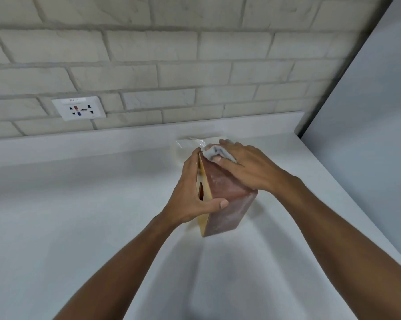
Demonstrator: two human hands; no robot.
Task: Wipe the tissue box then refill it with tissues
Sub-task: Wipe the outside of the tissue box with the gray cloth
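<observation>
Head camera view, looking down at a pale grey counter [79, 204] that runs along a whitewashed brick wall [171, 54]. A wall socket [79, 108] sits just above the counter's back edge, toward the left.

Near the back right corner of the counter, a brown and yellow tissue box [225, 195] stands tipped up on one long edge, its near end low and touching the counter. Its yellow face, which has the dark oval opening, is turned to the left.

I have the left hand [190, 192] grasping the box, palm against the yellow face and thumb hooked over the near end. The right hand [248, 165] has its fingers [227, 144] bunched around a white cloth [214, 152], pressing it onto the far upper end of the brown face.

Just behind the box, against the back edge, lies something clear and crinkled [188, 146]. It may be a plastic-wrapped tissue pack, but it is too blurred to be sure.

By my reading this is the wiping step, and refilling has not begun. Next I would draw the cloth along the brown face toward the near end, with the left hand bracing the box so it neither slides nor tips. Then I would turn it to reach an unwiped side.
</observation>
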